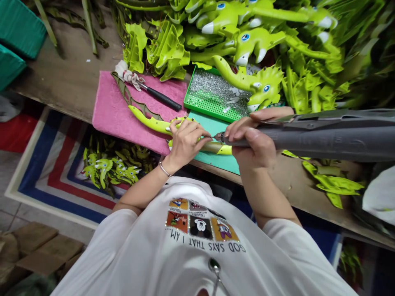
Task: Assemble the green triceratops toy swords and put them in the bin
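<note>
My right hand (253,142) is wrapped round a dark grey electric screwdriver (327,135) that lies level, its bit pointing left. My left hand (187,142) is closed on a yellow-green plastic toy dinosaur part (151,123), with thumb and fingertips pinched close to the bit's tip. Whether a screw sits between those fingertips is too small to tell. The toy part rests across a pink cloth (111,111) and a teal mat (233,163); its long curved end stretches left. Just beyond my hands is a green perforated tray (211,103) of small silver screws (212,86).
A black-handled tool (162,98) with white cloth round its head lies on the pink cloth. Yellow-green dinosaur parts (259,41) pile up along the back of the table, and several green pieces (331,181) lie at right. Below the table's left edge, a lined box (66,164) holds dinosaur toys.
</note>
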### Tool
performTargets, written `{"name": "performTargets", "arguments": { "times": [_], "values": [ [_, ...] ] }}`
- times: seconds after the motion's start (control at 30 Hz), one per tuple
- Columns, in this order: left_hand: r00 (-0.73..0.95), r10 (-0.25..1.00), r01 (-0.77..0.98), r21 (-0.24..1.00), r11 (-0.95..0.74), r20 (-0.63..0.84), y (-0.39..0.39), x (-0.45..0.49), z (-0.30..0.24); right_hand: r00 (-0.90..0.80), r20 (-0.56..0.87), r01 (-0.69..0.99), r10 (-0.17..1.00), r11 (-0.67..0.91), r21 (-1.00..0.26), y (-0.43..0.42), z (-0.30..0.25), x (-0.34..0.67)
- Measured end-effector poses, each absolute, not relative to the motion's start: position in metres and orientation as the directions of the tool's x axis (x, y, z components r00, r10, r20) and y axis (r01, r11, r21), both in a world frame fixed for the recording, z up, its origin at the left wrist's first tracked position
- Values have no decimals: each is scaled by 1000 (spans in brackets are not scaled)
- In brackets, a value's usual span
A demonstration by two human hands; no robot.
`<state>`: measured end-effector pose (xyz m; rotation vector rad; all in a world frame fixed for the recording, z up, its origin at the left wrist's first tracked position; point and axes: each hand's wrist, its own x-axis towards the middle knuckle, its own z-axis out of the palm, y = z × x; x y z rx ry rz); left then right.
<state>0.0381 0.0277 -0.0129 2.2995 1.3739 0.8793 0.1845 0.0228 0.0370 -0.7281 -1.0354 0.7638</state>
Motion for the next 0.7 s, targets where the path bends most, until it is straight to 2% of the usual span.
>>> {"name": "performTargets", "arguments": {
  "times": [0.23,0.5,0.7],
  "values": [
    [386,871,651,580,-490,303,29,37,-12,300,524,-184,797,588,-788,23,44,182],
    [514,829,595,605,-529,219,31,37,-12,276,492,-164,826,545,-822,17,41,189],
    [527,817,593,587,-551,234,26,38,-11,335,433,-106,837,489,-866,11,33,203]
  ]
}}
